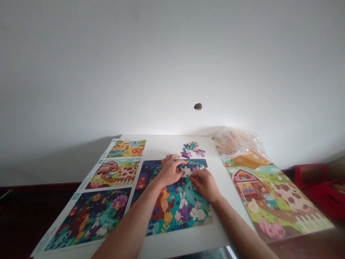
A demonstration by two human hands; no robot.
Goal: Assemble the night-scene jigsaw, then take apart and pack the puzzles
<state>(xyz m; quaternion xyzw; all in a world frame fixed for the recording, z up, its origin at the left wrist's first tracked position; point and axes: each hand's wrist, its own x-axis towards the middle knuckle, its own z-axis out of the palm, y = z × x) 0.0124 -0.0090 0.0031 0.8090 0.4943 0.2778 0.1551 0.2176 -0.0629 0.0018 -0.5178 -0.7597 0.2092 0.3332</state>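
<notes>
A jigsaw puzzle of a night forest with rabbits lies mostly assembled on the white table. Near its top, a pale gap shows between my hands. My left hand rests on the puzzle's upper part to the left of this gap, fingers spread and the thumb by its edge. At the gap's right edge, my right hand has its fingertips pinched together on a puzzle piece, which they largely cover. Several loose puzzle pieces lie in a small pile just beyond the puzzle.
A sheet with several printed pictures lies at the left. On the right are a farm picture and a clear plastic bag of pieces. Red boxes stand past the right edge. The wall behind has a small hole.
</notes>
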